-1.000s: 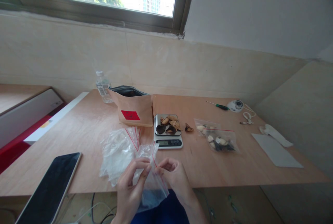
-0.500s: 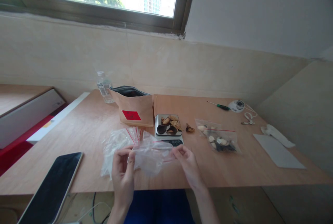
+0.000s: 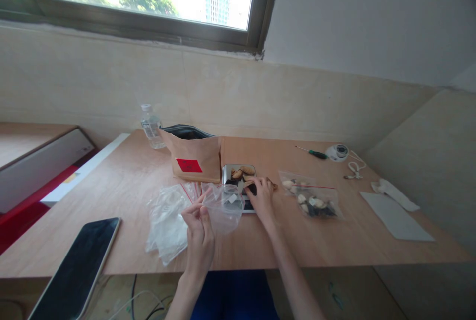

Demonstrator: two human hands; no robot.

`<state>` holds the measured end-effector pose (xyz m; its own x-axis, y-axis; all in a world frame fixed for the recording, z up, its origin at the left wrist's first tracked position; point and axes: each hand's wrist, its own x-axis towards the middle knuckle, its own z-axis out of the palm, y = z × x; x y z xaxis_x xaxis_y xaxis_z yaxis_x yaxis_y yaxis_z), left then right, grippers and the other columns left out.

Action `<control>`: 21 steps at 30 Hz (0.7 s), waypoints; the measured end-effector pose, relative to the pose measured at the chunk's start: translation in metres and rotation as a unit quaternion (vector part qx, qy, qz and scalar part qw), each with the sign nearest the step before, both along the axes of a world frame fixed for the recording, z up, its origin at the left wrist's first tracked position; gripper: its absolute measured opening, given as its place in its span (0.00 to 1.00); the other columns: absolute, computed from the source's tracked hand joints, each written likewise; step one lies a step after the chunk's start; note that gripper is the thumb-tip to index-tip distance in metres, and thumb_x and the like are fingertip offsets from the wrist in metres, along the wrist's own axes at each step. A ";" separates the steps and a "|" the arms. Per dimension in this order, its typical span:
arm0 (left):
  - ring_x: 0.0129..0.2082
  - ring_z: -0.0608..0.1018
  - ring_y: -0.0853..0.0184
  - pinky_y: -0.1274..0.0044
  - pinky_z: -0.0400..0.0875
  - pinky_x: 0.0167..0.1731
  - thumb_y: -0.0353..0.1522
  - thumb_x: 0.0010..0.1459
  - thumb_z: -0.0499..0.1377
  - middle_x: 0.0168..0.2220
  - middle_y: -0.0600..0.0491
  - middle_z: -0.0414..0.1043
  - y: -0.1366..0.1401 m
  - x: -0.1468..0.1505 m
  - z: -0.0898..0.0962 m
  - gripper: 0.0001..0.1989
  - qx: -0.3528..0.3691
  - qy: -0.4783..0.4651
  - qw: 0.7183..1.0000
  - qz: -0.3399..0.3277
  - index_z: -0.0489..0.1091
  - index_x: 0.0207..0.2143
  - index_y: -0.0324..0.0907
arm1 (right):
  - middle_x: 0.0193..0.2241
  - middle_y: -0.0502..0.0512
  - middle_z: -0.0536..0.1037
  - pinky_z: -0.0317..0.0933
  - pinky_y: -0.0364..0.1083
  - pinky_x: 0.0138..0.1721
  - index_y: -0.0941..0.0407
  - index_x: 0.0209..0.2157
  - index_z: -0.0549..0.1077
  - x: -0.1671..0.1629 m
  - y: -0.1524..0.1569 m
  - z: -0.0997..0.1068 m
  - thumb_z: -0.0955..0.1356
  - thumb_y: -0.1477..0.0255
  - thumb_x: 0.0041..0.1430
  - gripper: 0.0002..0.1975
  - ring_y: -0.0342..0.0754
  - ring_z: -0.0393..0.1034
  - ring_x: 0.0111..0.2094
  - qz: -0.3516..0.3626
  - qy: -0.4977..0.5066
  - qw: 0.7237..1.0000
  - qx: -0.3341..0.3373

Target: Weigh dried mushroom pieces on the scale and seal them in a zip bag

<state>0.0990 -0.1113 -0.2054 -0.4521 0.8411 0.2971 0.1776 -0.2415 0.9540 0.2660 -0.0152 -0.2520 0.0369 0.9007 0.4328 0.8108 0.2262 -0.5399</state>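
My left hand pinches a clear zip bag by its edge, and the bag's mouth gapes toward the scale. On the small kitchen scale lie brown and dark curled dried pieces that look like dried mushrooms. My right hand reaches over the scale's tray, its fingers closed around a dark dried piece. Part of the scale and its display is hidden behind that hand and the bag. More clear zip bags lie flat beside my left hand.
Behind the bags stands an open brown paper pouch with a red label, beside a plastic bottle. Filled zip bags lie on the right. Farther off are a screwdriver, a white camera and white paper. A phone is front left.
My right hand has let go of the zip bag and moved up onto the dried pieces on the scale. The left hand has shifted right, and the bag's mouth is now open.
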 end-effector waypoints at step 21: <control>0.41 0.75 0.65 0.72 0.71 0.39 0.44 0.63 0.45 0.37 0.48 0.67 0.003 0.010 -0.002 0.12 -0.048 -0.036 0.998 0.028 0.51 0.38 0.44 | 0.48 0.51 0.73 0.63 0.44 0.45 0.50 0.49 0.70 -0.024 -0.044 0.117 0.69 0.69 0.54 0.19 0.45 0.70 0.44 0.275 0.254 0.915 -0.151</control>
